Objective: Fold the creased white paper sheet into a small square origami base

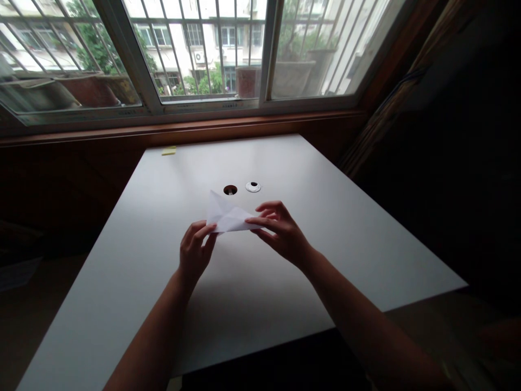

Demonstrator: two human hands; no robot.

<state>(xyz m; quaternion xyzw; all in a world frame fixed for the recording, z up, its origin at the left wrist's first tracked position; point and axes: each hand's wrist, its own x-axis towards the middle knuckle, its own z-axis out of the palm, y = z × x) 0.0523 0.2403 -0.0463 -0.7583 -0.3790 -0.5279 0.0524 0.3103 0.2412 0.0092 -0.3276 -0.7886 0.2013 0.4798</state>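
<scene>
Folded white paper with pointed flaps point(230, 218) is between the two hands, near the middle of a large white four-sided table with a smooth top point(252, 293). Beyond the table's far edge, a wide window with a grey frame point(266, 60) runs across the view, and below it lies a reddish-brown wooden sill point(195, 126). Dark metal bars point(203, 21) stand outside the glass, with several plant pots behind the panes, among them a rounded reddish-brown one point(91, 89) on the left.

Both bare forearms reach in from the near side. The right hand point(280, 231) is clamped on the paper's right end, forefinger laid along the top and thumb below, with the other fingers loosely bent. The left hand point(197, 247) is clamped on the lower left corner, fingertips on the upper face and thumb underneath. One flap of the paper rises to a sharp point at its upper left. Whether the paper's lower side touches the table, I cannot tell.

Just past the paper, a round white disc with a dark opening point(253, 187) lies beside a round dark hole point(230, 190) in the tabletop. Near the far left corner sits a small yellow paper strip point(169, 151)
</scene>
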